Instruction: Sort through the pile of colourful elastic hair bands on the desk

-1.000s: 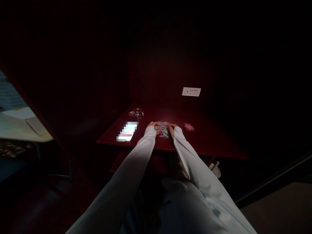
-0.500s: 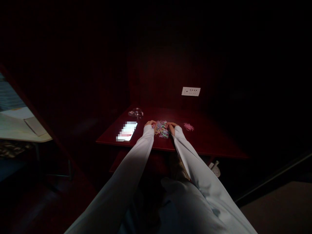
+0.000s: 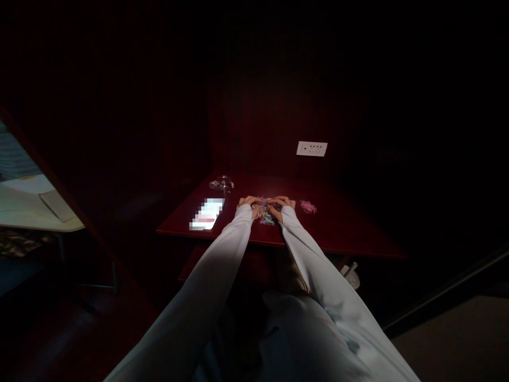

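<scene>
On the dark red desk (image 3: 254, 236) lies a loose pile of small coloured hair ties (image 3: 266, 218), in purple, green, yellow and pink. My left hand (image 3: 247, 203) rests at the pile's left side, fingers bent over it, thumb apart from them. From the right, my right hand (image 3: 283, 205) reaches over the same pile, its fingers stretched toward the left hand and its thumb spread below. Both hands touch the pile and cover part of it. A smaller heap of pink ties (image 3: 308, 206) sits apart, right of my right hand.
A lit phone (image 3: 207, 214), its screen blurred out, lies left of my left hand. Behind it stands a clear container (image 3: 223, 183) with something pinkish beside it. A white socket plate (image 3: 312, 149) is on the back wall. Dark panels enclose the desk.
Both hands have moved inward over the pile, and my right hand's fingers now reach further across it. Less of the pile shows. The pink heap, phone and container have stayed put.
</scene>
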Action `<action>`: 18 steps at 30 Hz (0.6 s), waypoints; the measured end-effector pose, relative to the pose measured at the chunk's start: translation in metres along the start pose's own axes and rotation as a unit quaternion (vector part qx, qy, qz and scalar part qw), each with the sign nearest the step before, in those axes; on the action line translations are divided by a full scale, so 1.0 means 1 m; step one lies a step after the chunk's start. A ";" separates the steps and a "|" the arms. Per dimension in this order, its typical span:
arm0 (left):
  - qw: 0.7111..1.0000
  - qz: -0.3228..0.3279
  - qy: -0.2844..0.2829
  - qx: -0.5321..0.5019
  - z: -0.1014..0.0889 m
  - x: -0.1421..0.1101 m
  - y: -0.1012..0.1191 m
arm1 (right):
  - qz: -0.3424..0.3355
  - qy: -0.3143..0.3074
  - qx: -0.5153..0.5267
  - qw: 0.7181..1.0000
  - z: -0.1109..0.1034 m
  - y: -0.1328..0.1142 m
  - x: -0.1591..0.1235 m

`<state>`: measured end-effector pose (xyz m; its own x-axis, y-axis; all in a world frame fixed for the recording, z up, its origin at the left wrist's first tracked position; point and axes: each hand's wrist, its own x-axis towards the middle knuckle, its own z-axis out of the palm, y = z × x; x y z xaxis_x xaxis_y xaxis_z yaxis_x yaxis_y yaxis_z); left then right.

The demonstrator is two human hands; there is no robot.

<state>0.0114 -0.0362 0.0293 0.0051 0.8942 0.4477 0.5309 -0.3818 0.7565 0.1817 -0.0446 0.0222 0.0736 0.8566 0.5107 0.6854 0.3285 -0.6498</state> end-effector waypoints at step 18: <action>0.991 -0.032 -0.055 0.113 0.001 -0.006 0.003 | 0.024 -0.055 -0.063 0.996 0.000 0.003 -0.004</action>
<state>0.0137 -0.0423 0.0288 0.0511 0.9400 0.3372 0.7099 -0.2717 0.6498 0.1835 -0.0476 0.0182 0.0331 0.9110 0.4110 0.7696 0.2391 -0.5920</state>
